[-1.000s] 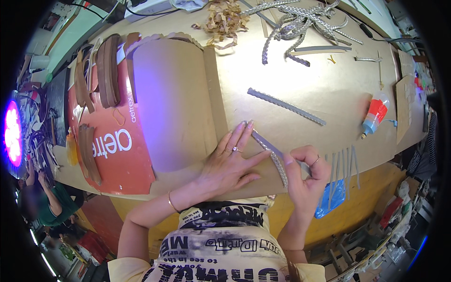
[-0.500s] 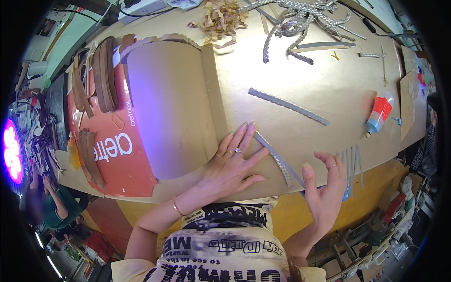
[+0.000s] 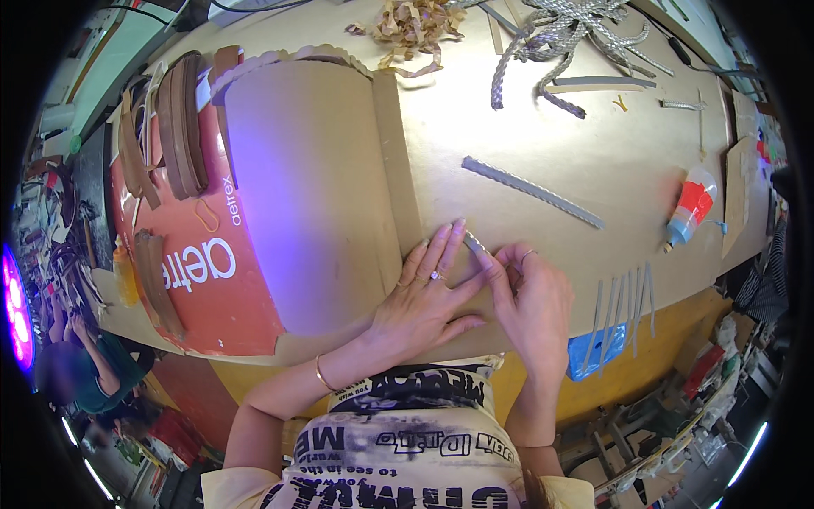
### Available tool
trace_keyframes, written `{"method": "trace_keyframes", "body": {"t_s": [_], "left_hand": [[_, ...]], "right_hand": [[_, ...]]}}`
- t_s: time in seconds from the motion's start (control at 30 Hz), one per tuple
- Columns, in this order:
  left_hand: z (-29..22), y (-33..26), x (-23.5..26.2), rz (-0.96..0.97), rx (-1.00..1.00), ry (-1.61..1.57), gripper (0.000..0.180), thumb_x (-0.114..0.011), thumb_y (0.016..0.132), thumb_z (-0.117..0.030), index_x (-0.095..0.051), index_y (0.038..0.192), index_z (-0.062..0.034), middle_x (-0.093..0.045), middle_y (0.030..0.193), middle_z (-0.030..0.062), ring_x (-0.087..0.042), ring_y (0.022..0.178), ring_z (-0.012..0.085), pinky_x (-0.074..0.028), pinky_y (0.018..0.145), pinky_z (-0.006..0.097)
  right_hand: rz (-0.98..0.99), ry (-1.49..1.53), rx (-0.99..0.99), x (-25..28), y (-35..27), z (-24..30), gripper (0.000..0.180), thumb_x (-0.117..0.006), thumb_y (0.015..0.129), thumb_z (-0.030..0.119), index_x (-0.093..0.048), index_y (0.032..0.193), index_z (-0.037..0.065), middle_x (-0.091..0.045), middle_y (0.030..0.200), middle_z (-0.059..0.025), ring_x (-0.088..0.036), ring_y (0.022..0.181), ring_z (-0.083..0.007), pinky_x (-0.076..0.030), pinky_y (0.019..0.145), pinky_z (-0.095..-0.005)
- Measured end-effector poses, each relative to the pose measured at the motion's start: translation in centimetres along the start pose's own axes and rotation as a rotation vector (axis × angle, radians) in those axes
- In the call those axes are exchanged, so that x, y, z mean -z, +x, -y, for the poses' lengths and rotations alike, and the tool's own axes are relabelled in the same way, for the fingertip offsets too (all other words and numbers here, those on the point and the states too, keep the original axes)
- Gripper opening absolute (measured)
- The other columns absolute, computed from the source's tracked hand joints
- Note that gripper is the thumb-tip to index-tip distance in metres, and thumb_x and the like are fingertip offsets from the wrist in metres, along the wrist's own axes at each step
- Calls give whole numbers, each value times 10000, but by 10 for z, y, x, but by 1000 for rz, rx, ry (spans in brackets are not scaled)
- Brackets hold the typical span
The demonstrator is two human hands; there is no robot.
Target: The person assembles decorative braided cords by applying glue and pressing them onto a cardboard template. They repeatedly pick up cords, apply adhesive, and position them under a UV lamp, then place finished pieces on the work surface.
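Observation:
My left hand [image 3: 424, 301] lies flat near the table's front edge, fingers stretched out, their tips beside the upper end of a narrow silver-grey braided strip [image 3: 476, 243]. Just right of it, my right hand [image 3: 534, 293] is closed in a pinch on the strip, thumb and fingertips together. Most of the strip is hidden under both hands. Farther back lies a second grey strip with a braided edge [image 3: 534, 193], touched by neither hand. Several thin grey strips [image 3: 623, 301] lie side by side over the front edge, right of my right hand.
Left of my hands is a curved brown board [image 3: 309, 195] beside a red box panel [image 3: 212, 288] with brown straps [image 3: 182, 127]. Braided cords [image 3: 564, 42] and tan scraps [image 3: 415, 30] lie behind. A red-labelled bottle [image 3: 695, 202] lies right. A blue bag [image 3: 585, 355] hangs below the edge.
My right hand has moved left and away from me, from half open in the air to a pinch on the strip beside my left hand. The left hand stays flat.

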State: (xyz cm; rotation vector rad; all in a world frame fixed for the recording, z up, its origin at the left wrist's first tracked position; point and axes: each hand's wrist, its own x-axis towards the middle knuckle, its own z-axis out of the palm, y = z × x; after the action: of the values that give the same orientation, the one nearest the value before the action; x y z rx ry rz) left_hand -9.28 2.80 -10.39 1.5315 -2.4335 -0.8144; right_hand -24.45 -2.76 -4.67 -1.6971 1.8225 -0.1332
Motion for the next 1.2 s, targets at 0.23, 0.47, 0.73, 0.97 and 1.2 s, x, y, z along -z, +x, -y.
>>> {"method": "trace_keyframes", "body": {"t_s": [0.23,0.47,0.73,0.97,1.2], "left_hand": [[-2,0,3,0,-9,67,643,-572,859,-609,-484,1416,-299,-184,1568,273,-165,1464,387,-175,1163,496],[-4,2,12,32,-34,123,710,-592,828,-628,-453,1434,-286,-194,1550,308,-176,1456,413,-166,1173,497],[0,-2,15,-5,-45,-66,763,-681,779,-596,-422,1246,-50,-213,1536,323,-196,1446,437,-167,1175,505],[-2,1,16,-18,-9,-55,785,-700,784,-552,-401,1278,-20,-249,1534,294,-223,1447,407,-202,1170,487],[-10,3,19,25,106,47,897,-583,871,-551,-276,1462,50,-297,1551,197,-222,1472,298,-161,1200,427]], "right_hand": [[50,309,-8,-4,8,-4,246,-673,897,228,-663,777,13,-627,624,-119,-610,546,-255,-455,541,-352],[66,155,-93,-5,3,-14,274,-668,907,258,-668,764,24,-556,548,-80,-517,464,-217,-391,496,-345],[-8,168,-130,-6,-9,-12,271,-679,913,210,-647,794,-31,-580,606,-86,-501,542,-146,-416,542,-308],[-51,142,-87,-10,-10,-15,254,-665,913,198,-645,798,-26,-603,632,-128,-548,538,-209,-429,552,-326],[-64,160,-115,-14,-12,-14,233,-650,915,235,-647,766,57,-579,628,-66,-568,627,-248,-382,647,-378]]}}
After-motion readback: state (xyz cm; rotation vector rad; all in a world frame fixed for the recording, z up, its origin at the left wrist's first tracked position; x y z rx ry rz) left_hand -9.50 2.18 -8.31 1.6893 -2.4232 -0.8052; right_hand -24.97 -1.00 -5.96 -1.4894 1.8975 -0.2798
